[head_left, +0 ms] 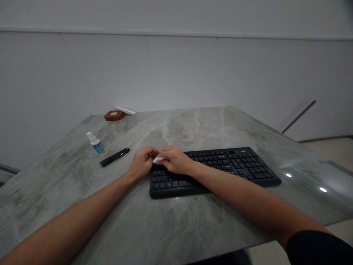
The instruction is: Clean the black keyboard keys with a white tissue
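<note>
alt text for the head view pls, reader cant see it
A person's right hand pinches a small white piece at the left end of a black keyboard, the left hand beside it. Left of them on a grey marbled table are a black object and a bottle; a reddish-brown case and white strip lie at the far edge.

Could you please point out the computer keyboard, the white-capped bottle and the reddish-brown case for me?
Computer keyboard [224, 162], head view: on the keys, around its middle.
White-capped bottle [98, 146], head view: on its labelled body.
Reddish-brown case [114, 116], head view: on the middle of its body.
</note>
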### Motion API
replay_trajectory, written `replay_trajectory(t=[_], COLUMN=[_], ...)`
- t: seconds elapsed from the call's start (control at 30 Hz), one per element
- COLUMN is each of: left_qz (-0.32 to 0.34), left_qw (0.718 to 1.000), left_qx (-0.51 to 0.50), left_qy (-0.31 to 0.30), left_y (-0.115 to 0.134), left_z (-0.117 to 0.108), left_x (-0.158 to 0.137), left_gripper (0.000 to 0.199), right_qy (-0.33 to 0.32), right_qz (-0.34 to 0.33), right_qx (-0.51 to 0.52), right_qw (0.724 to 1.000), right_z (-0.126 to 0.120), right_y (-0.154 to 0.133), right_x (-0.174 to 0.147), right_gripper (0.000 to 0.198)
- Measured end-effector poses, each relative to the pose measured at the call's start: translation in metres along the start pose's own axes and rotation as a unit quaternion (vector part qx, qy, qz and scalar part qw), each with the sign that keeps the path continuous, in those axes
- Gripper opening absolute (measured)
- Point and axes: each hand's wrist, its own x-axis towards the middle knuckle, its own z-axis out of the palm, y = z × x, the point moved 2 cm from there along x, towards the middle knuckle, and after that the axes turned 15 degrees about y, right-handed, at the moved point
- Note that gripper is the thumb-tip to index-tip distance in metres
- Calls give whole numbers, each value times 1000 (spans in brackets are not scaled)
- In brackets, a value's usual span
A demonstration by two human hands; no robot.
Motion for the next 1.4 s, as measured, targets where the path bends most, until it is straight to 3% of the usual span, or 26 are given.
replay_trajectory(t=[0.2, 0.47, 1.03, 1.2, 1.4], left_qz=[3, -11, -51, -60, -65], left_qw=[1000, 1000, 998, 998, 997], left_qx=[-4, 3, 28, 28, 23], left_qy=[-3, -2, 10, 19, 22], left_y=[0, -2, -7, -5, -10], left_z=[0, 1, 1, 1, 2], left_x=[0, 0, 1, 2, 1], left_gripper=[28, 28, 26, 23, 22], right_qy=[-16, 15, 8, 54, 15], right_qz=[3, 28, -5, 12, 5], right_qx=[-2, -75, -22, -61, -56], right_qw=[1000, 997, 1000, 997, 998], right_z=[1, 1, 4, 8, 14], right_y=[0, 1, 0, 3, 3], right_x=[1, 0, -1, -1, 1], right_gripper=[13, 16, 12, 17, 12])
